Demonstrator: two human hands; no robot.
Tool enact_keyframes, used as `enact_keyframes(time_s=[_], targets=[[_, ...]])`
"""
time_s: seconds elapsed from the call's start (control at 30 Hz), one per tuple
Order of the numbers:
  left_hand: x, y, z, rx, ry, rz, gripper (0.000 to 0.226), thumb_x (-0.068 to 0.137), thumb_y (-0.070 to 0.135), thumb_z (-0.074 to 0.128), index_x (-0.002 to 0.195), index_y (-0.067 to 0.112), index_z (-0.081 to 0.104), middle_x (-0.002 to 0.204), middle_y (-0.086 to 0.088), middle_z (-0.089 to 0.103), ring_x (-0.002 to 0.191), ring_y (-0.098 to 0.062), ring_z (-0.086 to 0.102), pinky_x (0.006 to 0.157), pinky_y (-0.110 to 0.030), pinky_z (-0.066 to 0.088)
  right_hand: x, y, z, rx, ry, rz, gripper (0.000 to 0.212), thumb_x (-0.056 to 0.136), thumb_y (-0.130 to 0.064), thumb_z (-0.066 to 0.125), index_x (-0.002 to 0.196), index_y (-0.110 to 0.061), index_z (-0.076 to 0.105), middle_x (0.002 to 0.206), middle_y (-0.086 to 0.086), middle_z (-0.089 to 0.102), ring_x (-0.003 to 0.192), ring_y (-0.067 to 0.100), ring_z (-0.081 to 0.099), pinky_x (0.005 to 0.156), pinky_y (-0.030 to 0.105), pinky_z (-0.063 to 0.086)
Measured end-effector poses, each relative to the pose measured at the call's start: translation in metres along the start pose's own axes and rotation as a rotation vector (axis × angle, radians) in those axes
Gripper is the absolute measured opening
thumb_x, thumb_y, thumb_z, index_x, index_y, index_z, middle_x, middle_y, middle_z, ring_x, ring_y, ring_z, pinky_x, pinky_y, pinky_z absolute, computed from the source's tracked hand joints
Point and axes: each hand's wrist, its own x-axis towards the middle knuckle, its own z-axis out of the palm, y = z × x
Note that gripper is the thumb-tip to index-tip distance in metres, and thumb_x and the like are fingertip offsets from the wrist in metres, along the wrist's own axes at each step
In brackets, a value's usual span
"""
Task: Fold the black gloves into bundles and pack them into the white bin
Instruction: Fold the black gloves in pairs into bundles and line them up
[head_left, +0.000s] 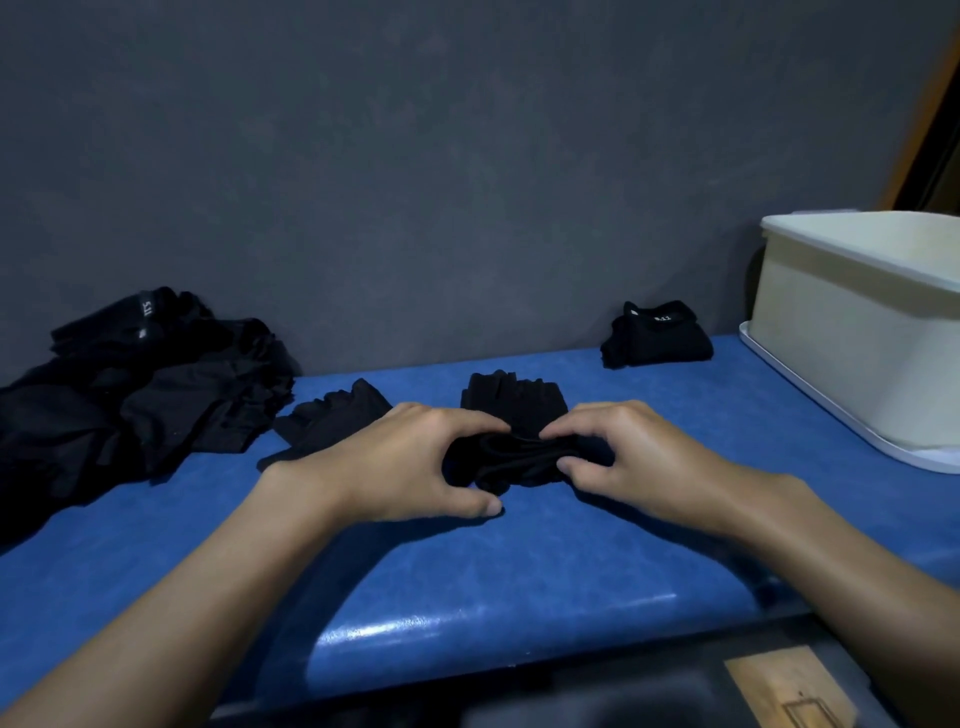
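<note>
My left hand (410, 462) and right hand (639, 460) each grip one end of a bunched black glove (514, 460), fingers and thumbs curled, palms down. Both forearms angle inward. The white bin (852, 332) stands well beyond my right hand.

A single wide-angle view, worn on the person's head, looks forward and down across the blue bench (467, 597) toward the grey wall (415, 156) at its far side. It sits close: both forearms enter from the near edge. The white bin (831, 364) is cut off at far right.
</note>
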Motion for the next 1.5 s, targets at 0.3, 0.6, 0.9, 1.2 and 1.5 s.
enact_keyframes(time_s=[0.3, 0.6, 0.9, 1.2, 1.5], targets=[[0.001, 0.000, 0.003, -0.330, 0.096, -0.025, 0.019, 0.094, 0.016, 0.065, 0.110, 0.025, 0.067, 0.101, 0.018, 0.073, 0.100, 0.002, 0.067, 0.096, -0.035, 0.052, 0.000, -0.001, -0.004, 0.208, 0.072, 0.085, 0.026, 0.090, -0.023, 0.066, 0.116, -0.025, 0.066, 0.093, -0.008, 0.070, 0.090, 0.007, 0.066, 0.090, 0.036, 0.051], [0.011, -0.009, 0.012, -0.596, 0.221, -0.096, 0.028, 0.090, 0.047, 0.059, 0.109, 0.027, 0.066, 0.098, -0.009, 0.075, 0.098, -0.035, 0.070, 0.093, -0.057, 0.052, 0.007, 0.007, -0.003, 0.495, 0.083, 0.144, 0.017, 0.086, -0.022, 0.072, 0.102, -0.019, 0.067, 0.095, 0.003, 0.074, 0.094, 0.017, 0.070, 0.093, 0.046, 0.053], [0.028, -0.016, 0.021, -0.566, 0.326, -0.205, 0.036, 0.087, 0.057, 0.056, 0.104, 0.027, 0.068, 0.093, 0.011, 0.075, 0.094, -0.009, 0.070, 0.094, -0.046, 0.053, 0.029, 0.013, 0.012, 0.515, 0.199, 0.219, 0.007, 0.092, -0.022, 0.063, 0.091, -0.016, 0.063, 0.092, -0.002, 0.069, 0.088, 0.009, 0.065, 0.084, 0.029, 0.050], [0.041, -0.022, 0.025, -0.509, 0.402, -0.284, 0.031, 0.093, 0.048, 0.059, 0.108, 0.022, 0.063, 0.093, 0.008, 0.073, 0.094, -0.011, 0.068, 0.090, -0.041, 0.054, 0.046, 0.021, 0.021, 0.476, 0.213, 0.243, 0.009, 0.095, -0.028, 0.059, 0.096, -0.020, 0.062, 0.093, -0.004, 0.071, 0.083, 0.004, 0.067, 0.073, 0.021, 0.051], [0.034, -0.013, 0.018, -0.394, 0.252, -0.218, 0.048, 0.093, 0.034, 0.064, 0.129, 0.040, 0.034, 0.093, 0.007, 0.069, 0.084, -0.013, 0.066, 0.083, -0.037, 0.054, 0.056, 0.027, 0.031, 0.382, 0.252, 0.315, 0.017, 0.093, -0.031, 0.060, 0.103, -0.017, 0.056, 0.084, 0.000, 0.066, 0.074, 0.015, 0.064, 0.069, 0.031, 0.053]])
